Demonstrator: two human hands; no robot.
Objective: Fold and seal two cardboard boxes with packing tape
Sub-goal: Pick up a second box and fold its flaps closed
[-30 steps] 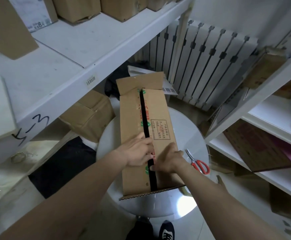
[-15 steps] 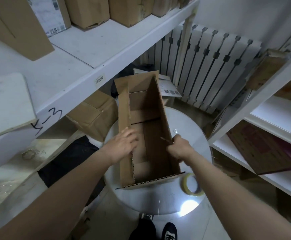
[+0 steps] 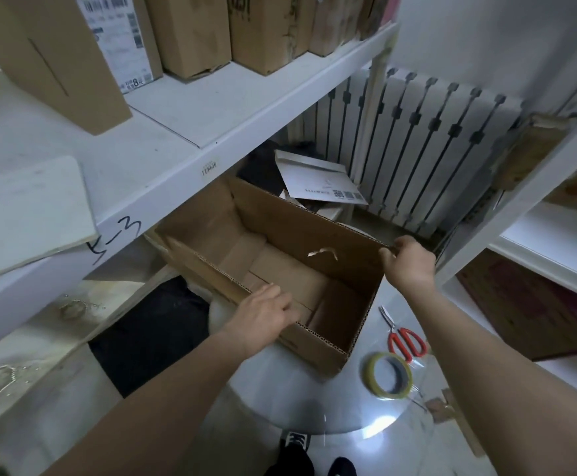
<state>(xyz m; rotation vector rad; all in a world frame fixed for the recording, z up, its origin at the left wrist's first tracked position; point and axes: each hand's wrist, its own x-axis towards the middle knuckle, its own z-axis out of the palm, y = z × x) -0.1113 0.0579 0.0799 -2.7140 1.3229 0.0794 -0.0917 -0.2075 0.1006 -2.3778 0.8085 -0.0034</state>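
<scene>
Tight spot here: the white metal shelf [image 3: 177,187] hangs right over the far left end of the open brown corrugated cardboard box [image 3: 297,228], with a white ribbed radiator [image 3: 434,149] behind. The box sits open side up on the glossy round white table [image 3: 297,400], fluted edges showing and a torn scrap on its inner wall. The left hand [image 3: 263,310] curls its fingers over the near wall, and the right hand [image 3: 409,266] pinches the far corner. The yellowish clear tape roll [image 3: 388,374] and red-handled scissors [image 3: 405,341] lie just beside it.

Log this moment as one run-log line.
cardboard box: open, upright on table | left hand: grips near wall | right hand: grips far-right corner | tape roll, scissors: on table, untouched
</scene>
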